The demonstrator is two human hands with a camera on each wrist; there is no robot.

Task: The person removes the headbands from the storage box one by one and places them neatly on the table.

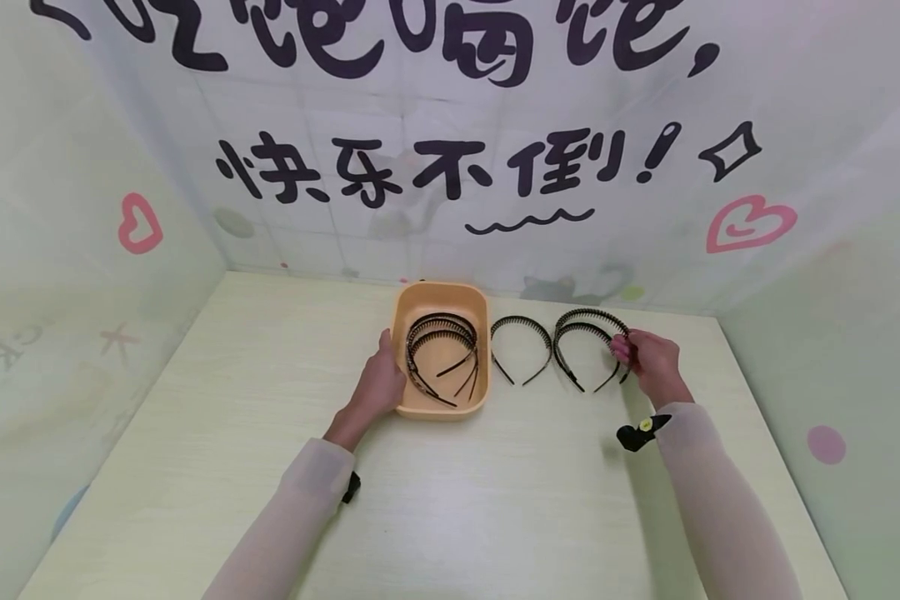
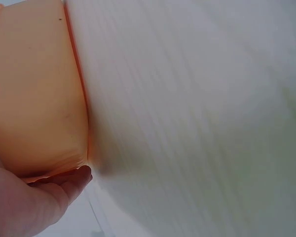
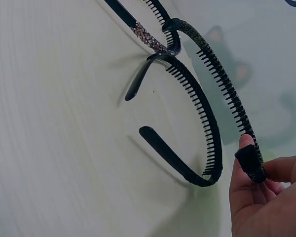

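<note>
My left hand (image 1: pixel 381 379) grips the left side of an orange plastic bin (image 1: pixel 442 415). In the left wrist view the fingers (image 2: pixel 71 185) lie against the end of the bin's wall. Several dark toothed headbands (image 1: pixel 442 318) lie inside it. On the right, my right hand (image 1: pixel 654 362) pinches one end of a black toothed headband (image 3: pixel 227 89) between thumb and fingers. This headband is tilted up, and in the head view it overlaps another black headband (image 3: pixel 214 133) resting on the table. Left of them lies a headband with a glittery band (image 3: pixel 147 38), close to the bin.
The pale table (image 1: pixel 480 508) meets a white printed curtain (image 1: pixel 390 225) behind the bin and headbands. Further curtain panels hang at the left and right edges of the table. Dark wrist devices (image 1: pixel 643 432) sit at both cuffs.
</note>
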